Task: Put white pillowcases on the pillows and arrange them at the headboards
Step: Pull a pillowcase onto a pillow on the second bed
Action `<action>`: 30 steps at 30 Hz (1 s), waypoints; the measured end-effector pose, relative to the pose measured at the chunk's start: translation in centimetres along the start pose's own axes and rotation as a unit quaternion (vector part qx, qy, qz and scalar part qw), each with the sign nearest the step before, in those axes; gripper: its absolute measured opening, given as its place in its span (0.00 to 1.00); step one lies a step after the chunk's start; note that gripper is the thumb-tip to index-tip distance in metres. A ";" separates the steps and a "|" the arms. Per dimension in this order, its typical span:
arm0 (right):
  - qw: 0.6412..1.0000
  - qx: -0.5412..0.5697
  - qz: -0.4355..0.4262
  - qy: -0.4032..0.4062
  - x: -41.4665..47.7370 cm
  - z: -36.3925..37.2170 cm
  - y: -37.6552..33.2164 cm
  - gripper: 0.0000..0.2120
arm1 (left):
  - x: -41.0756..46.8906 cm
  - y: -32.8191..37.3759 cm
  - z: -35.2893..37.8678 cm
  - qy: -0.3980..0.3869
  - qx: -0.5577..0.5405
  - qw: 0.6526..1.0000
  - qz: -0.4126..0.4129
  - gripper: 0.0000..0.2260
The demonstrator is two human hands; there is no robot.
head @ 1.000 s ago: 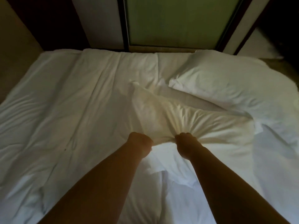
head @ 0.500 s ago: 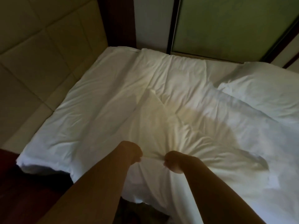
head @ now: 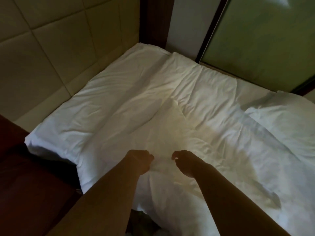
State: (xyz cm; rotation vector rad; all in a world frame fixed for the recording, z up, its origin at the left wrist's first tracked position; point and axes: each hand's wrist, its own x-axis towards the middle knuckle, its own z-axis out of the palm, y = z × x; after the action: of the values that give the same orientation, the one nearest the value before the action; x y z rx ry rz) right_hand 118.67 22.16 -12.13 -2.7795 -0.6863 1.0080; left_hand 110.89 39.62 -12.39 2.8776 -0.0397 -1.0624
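The left hand's fingers point(head: 150, 157) are curled into a narrow pinch on the near edge of the pillow point(head: 170, 133); whether cloth is truly caught in them is hard to tell in this dim light. The right hand's fingers point(head: 175, 155) are hooked and slightly parted, just above the same edge, apparently holding nothing. Behind them the left hand point(head: 139, 160) and right hand point(head: 187, 163) lie close together, a small gap between.

The pillow lies in the middle of the bed point(head: 102, 103), well short of the padded headboard point(head: 51, 53). To finish this step well, the person should probably take the two near corners, not the middle (bunching there would wrinkle the case), and slide the pillow flat toward the headboard.

Counted: two pillows, the second pillow point(head: 283, 120) farther from the headboard than the first; two hands; one bed.
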 end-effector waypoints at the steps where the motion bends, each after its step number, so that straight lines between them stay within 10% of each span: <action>1: 1.000 -0.006 -0.010 0.002 0.5 -0.5 -0.1 0.16 | 0.1 -0.2 -0.1 -0.006 -0.014 1.000 -0.009 0.16; 22: 0.962 -0.174 -0.210 -0.010 11.2 -5.5 3.1 0.14 | 7.5 2.9 -0.6 0.131 -0.220 0.934 -0.248 0.17; 30: 0.890 -0.341 -0.303 -0.009 16.0 -6.5 -0.7 0.15 | 9.9 0.0 -0.2 0.157 -0.264 0.914 -0.267 0.20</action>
State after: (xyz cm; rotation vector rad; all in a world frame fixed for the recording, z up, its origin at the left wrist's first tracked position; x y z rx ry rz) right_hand 133.35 30.33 -16.28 -2.6800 -2.0835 0.7398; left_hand 118.60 39.13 -18.66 2.5406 0.9427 -0.5129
